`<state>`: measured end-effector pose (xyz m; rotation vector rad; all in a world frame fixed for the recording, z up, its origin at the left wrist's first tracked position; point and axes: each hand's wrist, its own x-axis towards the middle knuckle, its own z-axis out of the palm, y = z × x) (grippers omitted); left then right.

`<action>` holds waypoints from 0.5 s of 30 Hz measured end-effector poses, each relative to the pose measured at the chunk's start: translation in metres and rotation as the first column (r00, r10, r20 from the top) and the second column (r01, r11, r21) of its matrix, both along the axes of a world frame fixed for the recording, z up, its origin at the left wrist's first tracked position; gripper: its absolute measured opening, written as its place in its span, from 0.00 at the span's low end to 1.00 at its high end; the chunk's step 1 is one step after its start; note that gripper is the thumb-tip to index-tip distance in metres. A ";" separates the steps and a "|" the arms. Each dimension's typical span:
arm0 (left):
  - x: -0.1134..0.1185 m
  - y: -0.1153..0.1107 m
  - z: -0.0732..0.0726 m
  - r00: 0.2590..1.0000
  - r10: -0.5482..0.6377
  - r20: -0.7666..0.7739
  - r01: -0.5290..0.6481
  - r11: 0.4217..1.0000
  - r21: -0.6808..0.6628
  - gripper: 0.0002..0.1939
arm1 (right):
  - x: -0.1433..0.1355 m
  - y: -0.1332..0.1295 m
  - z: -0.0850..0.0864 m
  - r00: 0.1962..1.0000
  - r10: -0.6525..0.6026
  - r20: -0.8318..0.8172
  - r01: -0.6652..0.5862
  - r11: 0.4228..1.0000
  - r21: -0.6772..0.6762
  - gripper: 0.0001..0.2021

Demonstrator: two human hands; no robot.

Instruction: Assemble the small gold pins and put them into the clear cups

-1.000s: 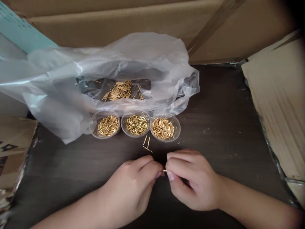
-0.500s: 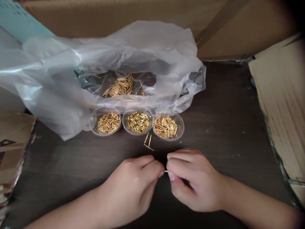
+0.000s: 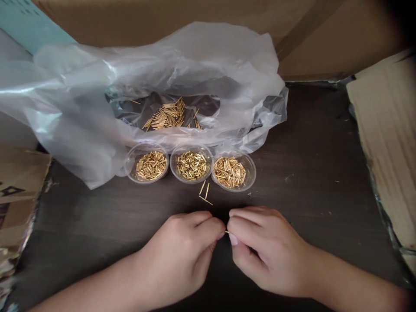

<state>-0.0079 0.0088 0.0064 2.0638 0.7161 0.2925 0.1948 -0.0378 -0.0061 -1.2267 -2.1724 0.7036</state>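
Between my two hands a thin gold metal pin lies level, only a short stretch of it showing. My left hand pinches one end of it and my right hand pinches the other, both with fingers closed. The fingers hide most of the pin. Three similar gold pins lie loose on the dark table just beyond my fingertips. Past them stand three round clear plastic cups in a row: the left cup, the middle cup and the right cup, each holding many small gold metal pieces.
Behind the cups spreads a crumpled clear plastic bag with a pile of longer gold pins in its opening. Cardboard stands at the back, on the right and on the left. Small scraps dot the dark tabletop.
The view has shifted slightly, so the cups and bag sit a little further right. Both hands keep their pinch on the pin, with almost no movement between them.
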 end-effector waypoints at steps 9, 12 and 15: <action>0.000 0.006 0.001 0.999 0.004 0.055 0.001 0.996 -0.091 0.11 | 0.003 0.004 0.000 0.989 0.019 -0.145 -0.027 0.998 -0.056 0.09; 0.001 0.007 0.003 0.997 0.023 0.077 -0.013 0.991 -0.130 0.09 | 0.004 0.008 0.002 0.975 0.023 -0.220 -0.041 0.996 -0.079 0.09; 0.001 0.009 0.003 0.995 0.045 0.095 -0.029 0.987 -0.158 0.08 | 0.004 0.010 0.004 0.965 0.022 -0.263 -0.045 0.996 -0.081 0.10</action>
